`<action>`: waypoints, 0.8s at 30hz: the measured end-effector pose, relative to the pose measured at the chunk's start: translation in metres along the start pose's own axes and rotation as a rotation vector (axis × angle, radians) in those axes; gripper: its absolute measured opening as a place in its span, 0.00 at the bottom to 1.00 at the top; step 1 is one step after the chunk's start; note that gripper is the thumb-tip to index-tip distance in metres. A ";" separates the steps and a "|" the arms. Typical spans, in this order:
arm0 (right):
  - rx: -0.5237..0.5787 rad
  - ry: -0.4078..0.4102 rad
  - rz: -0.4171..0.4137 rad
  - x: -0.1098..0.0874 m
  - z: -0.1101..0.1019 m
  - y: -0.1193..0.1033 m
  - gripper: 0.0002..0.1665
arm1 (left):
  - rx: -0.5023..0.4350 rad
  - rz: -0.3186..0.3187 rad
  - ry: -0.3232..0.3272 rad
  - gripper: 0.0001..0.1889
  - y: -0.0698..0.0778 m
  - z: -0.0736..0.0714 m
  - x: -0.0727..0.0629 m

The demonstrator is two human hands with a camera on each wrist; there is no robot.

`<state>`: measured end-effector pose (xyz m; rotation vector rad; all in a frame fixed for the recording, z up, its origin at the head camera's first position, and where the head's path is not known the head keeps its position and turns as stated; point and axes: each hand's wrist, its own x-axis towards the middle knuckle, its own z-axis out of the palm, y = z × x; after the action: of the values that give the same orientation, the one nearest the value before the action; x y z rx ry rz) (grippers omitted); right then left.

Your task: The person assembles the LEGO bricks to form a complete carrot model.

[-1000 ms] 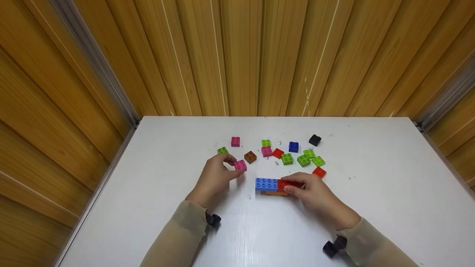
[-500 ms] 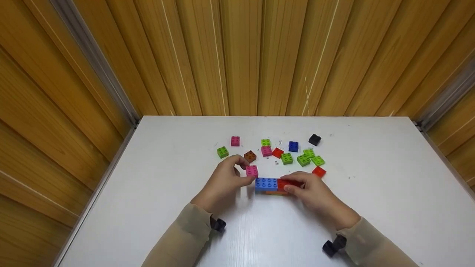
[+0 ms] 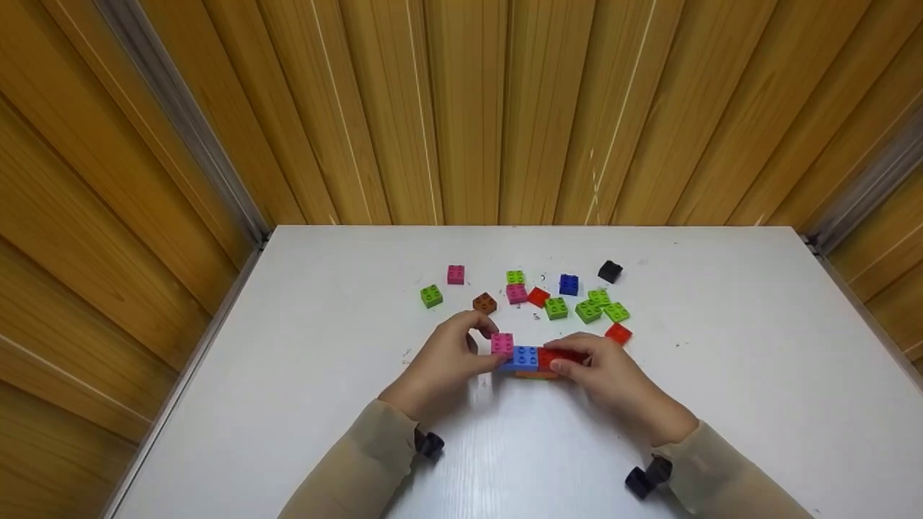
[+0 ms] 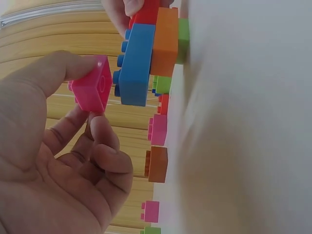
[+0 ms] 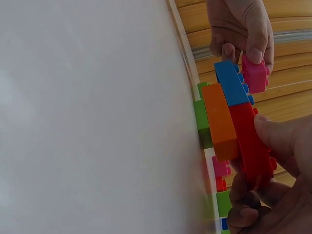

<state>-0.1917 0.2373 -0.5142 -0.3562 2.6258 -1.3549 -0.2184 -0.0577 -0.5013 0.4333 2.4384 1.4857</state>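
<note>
My left hand (image 3: 454, 357) pinches a pink toy brick (image 3: 502, 344) between thumb and fingers. In the left wrist view a small gap parts this pink brick (image 4: 94, 84) from the studs of the light blue brick (image 4: 136, 66). Beside the blue one in the top layer lies a long red brick (image 5: 249, 141), which my right hand (image 3: 613, 371) grips between thumb and fingers. Both rest on an orange brick (image 5: 219, 122), and a green brick (image 5: 204, 124) forms the bottom layer on the table.
Behind the hands, loose bricks lie scattered on the white table (image 3: 346, 288): a brown brick (image 3: 484, 303), a dark blue brick (image 3: 569, 284), a black brick (image 3: 610, 271), and several green, pink and red ones. A wood-patterned wall (image 3: 469, 108) stands behind the table.
My left hand has carried the pink brick rightward and nearer, from beside the brown brick to over the left end of the blue brick. The right hand has kept its grip in place.
</note>
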 end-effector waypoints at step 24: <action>-0.012 0.004 0.026 0.001 0.001 0.001 0.19 | -0.066 -0.113 -0.086 0.14 -0.002 0.007 0.002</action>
<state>-0.1927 0.2370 -0.5152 -0.3200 2.6335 -1.3331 -0.2174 -0.0518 -0.5063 0.3329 2.3008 1.4654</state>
